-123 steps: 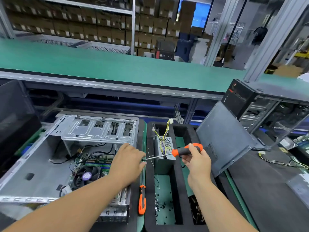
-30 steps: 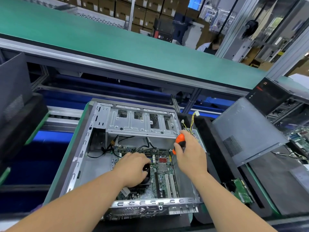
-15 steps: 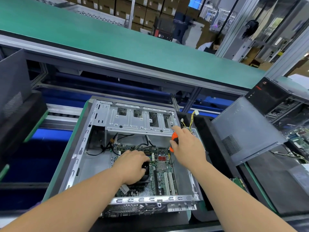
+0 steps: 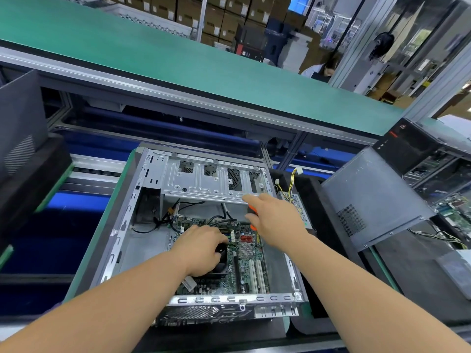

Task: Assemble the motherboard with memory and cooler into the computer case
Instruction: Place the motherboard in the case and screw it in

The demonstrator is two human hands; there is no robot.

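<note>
An open grey computer case (image 4: pixel 122 240) lies on its side in front of me, drive cage (image 4: pixel 204 179) at the far end. The green motherboard (image 4: pixel 244 261) sits inside it. My left hand (image 4: pixel 201 248) rests curled over the black cooler fan (image 4: pixel 221 261), covering most of it. My right hand (image 4: pixel 275 220) grips the orange handle of a screwdriver (image 4: pixel 252 212) near the case's far right, just below the drive cage, index finger stretched forward. The shaft and tip are hidden behind the hand.
A grey side panel (image 4: pixel 369 197) leans against another black case (image 4: pixel 418 149) on the right. A power supply with yellow wires (image 4: pixel 293 184) lies in the black foam tray beside my case. The green conveyor (image 4: pixel 178 59) runs across the back. A person sits beyond it.
My right hand has carried the screwdriver from the tray on the right into the case and up towards the drive cage. The left hand has settled on the cooler and stayed there.
</note>
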